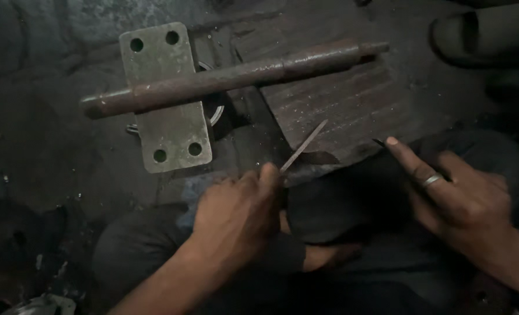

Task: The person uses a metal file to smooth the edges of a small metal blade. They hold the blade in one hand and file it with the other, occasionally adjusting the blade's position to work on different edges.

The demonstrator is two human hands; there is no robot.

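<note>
My left hand [239, 210] is closed around the near end of a thin flat metal strip [305, 145] that slants up and to the right over a dark ribbed slab [353, 99]. My right hand [458, 195], with a ring on one finger, rests on my dark trouser knee; its forefinger is stretched toward a small dark pointed tip [378, 141] at the slab's edge. Whether that hand grips it I cannot tell. Beyond the hands a long rusty round bar [236, 76] lies across a grey rectangular plate [167, 99] with a hole in each corner.
The ground is dark and grimy. A metal ring [217, 114] peeks out from under the plate's right side. A sandal or shoe [484, 32] sits at the top right. My bent legs [329, 204] fill the lower part of the view.
</note>
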